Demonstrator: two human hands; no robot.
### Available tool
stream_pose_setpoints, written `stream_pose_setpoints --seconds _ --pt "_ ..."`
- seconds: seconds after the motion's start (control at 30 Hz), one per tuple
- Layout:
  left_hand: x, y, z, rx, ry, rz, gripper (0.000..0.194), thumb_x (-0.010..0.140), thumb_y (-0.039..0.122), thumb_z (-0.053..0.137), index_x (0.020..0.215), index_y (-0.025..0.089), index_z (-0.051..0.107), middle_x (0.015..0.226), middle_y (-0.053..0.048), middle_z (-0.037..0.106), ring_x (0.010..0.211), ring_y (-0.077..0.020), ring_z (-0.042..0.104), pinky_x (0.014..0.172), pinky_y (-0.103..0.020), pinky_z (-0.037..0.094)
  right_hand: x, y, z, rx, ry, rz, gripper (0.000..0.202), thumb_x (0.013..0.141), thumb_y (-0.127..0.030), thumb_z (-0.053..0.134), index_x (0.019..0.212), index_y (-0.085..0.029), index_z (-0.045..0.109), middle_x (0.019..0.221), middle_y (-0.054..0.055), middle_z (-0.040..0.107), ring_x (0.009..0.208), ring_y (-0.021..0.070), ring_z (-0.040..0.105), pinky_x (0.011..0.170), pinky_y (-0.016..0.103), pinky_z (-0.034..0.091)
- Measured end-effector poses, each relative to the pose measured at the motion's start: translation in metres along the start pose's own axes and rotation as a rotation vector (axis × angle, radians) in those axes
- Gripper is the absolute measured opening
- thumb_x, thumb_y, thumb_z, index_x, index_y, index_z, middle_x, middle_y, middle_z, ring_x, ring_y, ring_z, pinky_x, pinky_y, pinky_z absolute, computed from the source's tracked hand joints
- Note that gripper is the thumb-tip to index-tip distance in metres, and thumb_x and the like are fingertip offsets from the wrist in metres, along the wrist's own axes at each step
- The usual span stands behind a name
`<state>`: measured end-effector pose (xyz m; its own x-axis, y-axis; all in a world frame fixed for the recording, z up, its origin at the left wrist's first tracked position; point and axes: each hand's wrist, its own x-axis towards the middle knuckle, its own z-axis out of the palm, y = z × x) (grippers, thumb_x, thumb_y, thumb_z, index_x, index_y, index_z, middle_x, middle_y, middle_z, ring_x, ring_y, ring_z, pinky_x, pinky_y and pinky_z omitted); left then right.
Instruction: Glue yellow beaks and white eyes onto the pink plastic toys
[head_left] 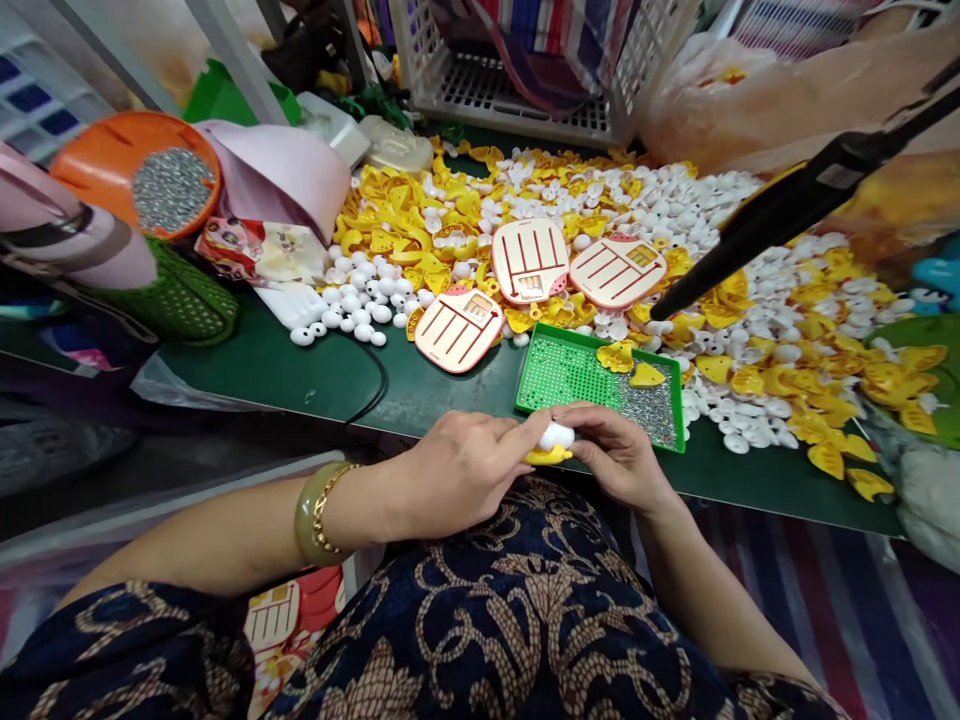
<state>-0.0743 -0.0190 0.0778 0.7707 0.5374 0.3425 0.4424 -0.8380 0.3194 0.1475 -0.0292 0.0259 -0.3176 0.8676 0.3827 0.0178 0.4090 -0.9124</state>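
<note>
Both my hands meet at the table's front edge around a small yellow piece [550,456] with a white rounded part [557,435] on top. My left hand [466,465], a green bangle on its wrist, closes its fingers on the piece from the left. From the right, my right hand [616,452] pinches the same piece between thumb and fingers. Just beyond them lies a green perforated tray [566,372] holding small metal screws [649,405] and a few yellow parts [616,355].
Cream panels [459,330] lie before a wide heap of yellow and white parts [450,205]. White eyeballs [364,290] cluster left of them. An orange bowl [97,160] of screws stands at the left. A black rod [787,205] slants in from the right.
</note>
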Motion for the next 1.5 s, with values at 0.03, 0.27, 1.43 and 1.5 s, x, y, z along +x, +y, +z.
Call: stream_pose_setpoints --seconds 0.03,0.27,1.43,1.5 --pt "0.000 -0.001 0.000 -0.034 0.006 0.000 0.044 0.093 0.017 0.047 0.134 0.004 0.046 0.093 -0.014 0.072 0.075 -0.0209 0.069 0.065 -0.032 0.056 0.000 0.001 0.000 -0.009 0.002 -0.007 0.022 0.090 -0.021 0.060 0.110 -0.028 0.065 0.104 0.004 0.071 0.102 0.0172 0.066 0.089 0.037 0.057" --pt "0.004 -0.012 -0.007 -0.391 -0.006 -0.136 0.041 0.088 0.018 0.057 0.129 0.014 0.059 0.085 -0.006 0.074 0.063 -0.0148 0.065 0.056 -0.024 0.050 0.004 0.004 0.001 -0.119 -0.015 -0.100 0.027 0.090 -0.018 0.058 0.115 -0.028 0.064 0.104 0.004 0.072 0.097 0.0176 0.067 0.084 0.039 0.058" --pt "0.049 -0.067 0.024 -1.620 -0.248 -0.940 0.038 0.062 0.016 0.082 0.099 0.014 0.074 0.090 -0.009 0.075 0.075 -0.0140 0.069 0.068 -0.021 0.051 0.032 0.093 -0.066 -0.853 0.538 0.430 0.031 0.076 -0.043 0.054 0.077 -0.016 0.068 0.073 0.011 0.071 0.069 0.0235 0.066 0.071 0.038 0.053" --pt "0.047 -0.069 0.023 -1.629 -0.245 -0.943 0.037 0.063 0.016 0.082 0.098 0.013 0.074 0.089 -0.009 0.075 0.076 -0.0143 0.069 0.070 -0.021 0.051 0.030 0.092 -0.061 -0.781 0.530 0.428 0.032 0.075 -0.046 0.055 0.073 -0.017 0.067 0.066 0.008 0.070 0.059 0.0201 0.065 0.059 0.031 0.053"
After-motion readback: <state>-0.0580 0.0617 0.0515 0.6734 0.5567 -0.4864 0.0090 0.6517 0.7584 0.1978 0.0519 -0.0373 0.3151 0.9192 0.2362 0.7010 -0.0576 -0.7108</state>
